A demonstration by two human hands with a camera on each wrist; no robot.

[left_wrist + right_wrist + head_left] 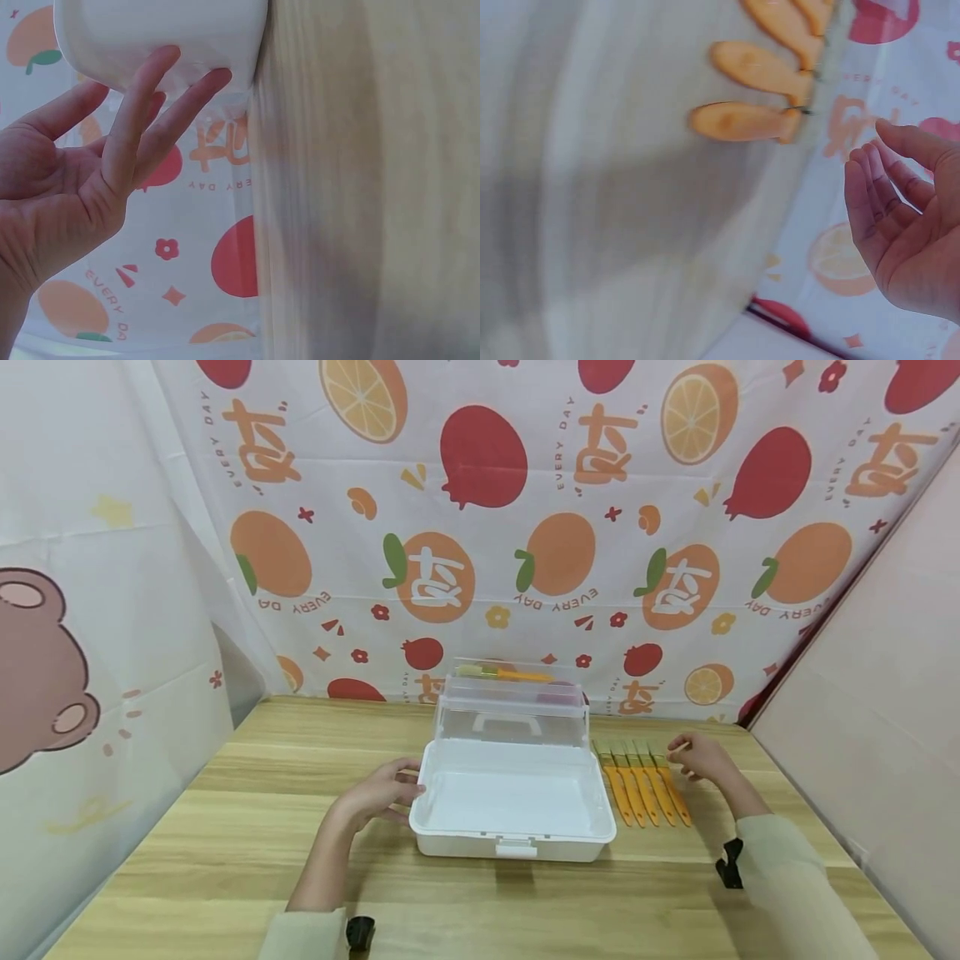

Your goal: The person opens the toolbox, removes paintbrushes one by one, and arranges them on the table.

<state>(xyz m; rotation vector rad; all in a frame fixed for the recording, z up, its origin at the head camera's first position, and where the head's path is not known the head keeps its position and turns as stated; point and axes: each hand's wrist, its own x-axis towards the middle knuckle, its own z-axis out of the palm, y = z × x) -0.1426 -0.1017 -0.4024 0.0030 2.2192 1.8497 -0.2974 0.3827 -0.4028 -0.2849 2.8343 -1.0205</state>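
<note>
A white storage box (513, 847) stands on the table with its clear lid (457, 722) raised, and its inside is bare. My left hand (386, 789) touches the left wall of the box; the left wrist view shows that hand's (82, 165) extended fingers against the white side. Right of the box lie several orange-handled brushes (645, 789) in a row, bristles toward the back. My right hand (697, 756) is beside the rightmost brush, fingers loosely bent, holding nothing in the right wrist view. One more brush (517, 675) lies crosswise in the clear upper part of the lid.
The wooden table (450, 918) meets a fruit-printed cloth (487, 552) hung behind it. White cloth walls (885, 693) stand at both sides. A white latch (516, 850) sits on the box's front.
</note>
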